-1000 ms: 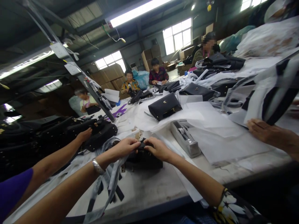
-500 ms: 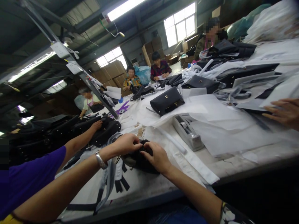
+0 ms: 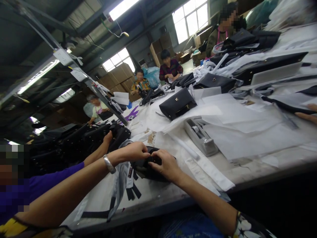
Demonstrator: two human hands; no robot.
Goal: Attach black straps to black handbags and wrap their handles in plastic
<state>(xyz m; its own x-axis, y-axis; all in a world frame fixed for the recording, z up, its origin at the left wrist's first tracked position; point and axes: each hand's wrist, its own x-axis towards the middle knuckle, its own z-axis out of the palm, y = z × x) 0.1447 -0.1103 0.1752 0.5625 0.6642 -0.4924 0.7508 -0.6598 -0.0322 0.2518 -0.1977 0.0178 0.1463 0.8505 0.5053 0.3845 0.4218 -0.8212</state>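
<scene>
A dark bag (image 3: 142,169) lies near the front edge of the table, partly covered by my hands. My left hand (image 3: 135,151), with a silver bracelet at the wrist, pinches the bag's upper part, fingers closed. Right beside it, my right hand (image 3: 166,164) curls its thumb and fingers on the same part. The small piece between the fingertips is too dark to make out. Grey and black straps (image 3: 119,188) hang beside the bag on the left.
A grey tape dispenser (image 3: 201,138) stands right of my hands, with white strips (image 3: 210,172) in front. Behind is a black flap handbag (image 3: 177,104). A co-worker's purple-sleeved arm (image 3: 97,153) reaches toward piled black bags (image 3: 74,142); another person's hand (image 3: 308,114) is at far right.
My hands stay at the bag, with only small finger shifts. The purple-sleeved co-worker has leaned further into view at left. At far right, the other hand has moved and the white sheet near it is lowered.
</scene>
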